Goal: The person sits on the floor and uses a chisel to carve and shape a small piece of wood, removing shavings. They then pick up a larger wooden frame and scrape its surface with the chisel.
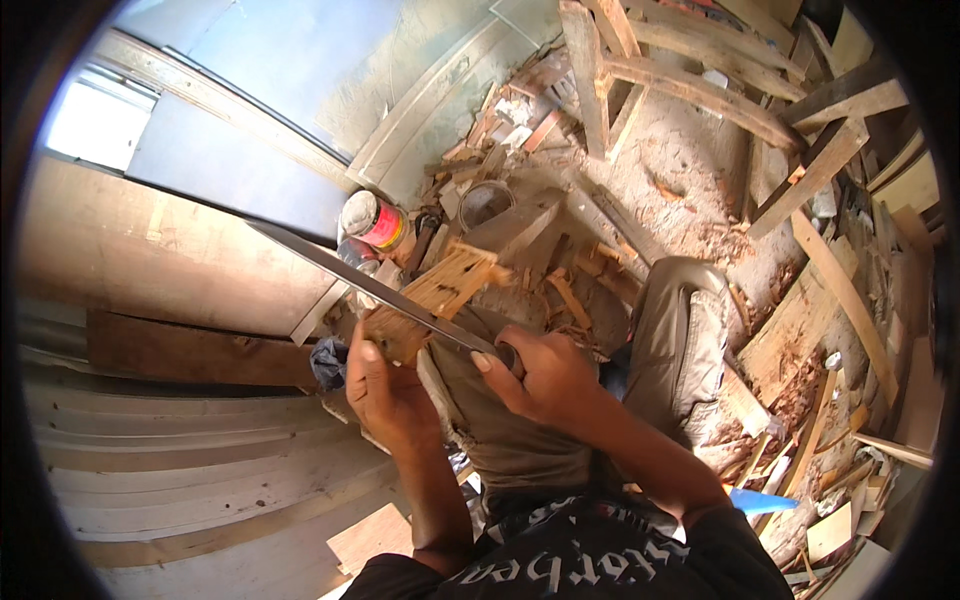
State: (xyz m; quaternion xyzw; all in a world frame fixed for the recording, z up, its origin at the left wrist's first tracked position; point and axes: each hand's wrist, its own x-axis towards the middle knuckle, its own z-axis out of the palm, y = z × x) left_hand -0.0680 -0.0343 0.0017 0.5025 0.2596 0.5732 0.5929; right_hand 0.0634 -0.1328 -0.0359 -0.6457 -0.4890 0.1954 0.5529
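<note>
The left hand grips the near end of a small wooden block, fingers closed around it, holding it above the person's lap. The right hand is wrapped tight on the handle of a long flat blade, whose edge lies across the block's upper face. The block looks rough and splintered at its far end, so the shaping seems partly done, with much wood left. Chips and offcuts litter the floor; 1 red-labelled can stands beyond.
</note>
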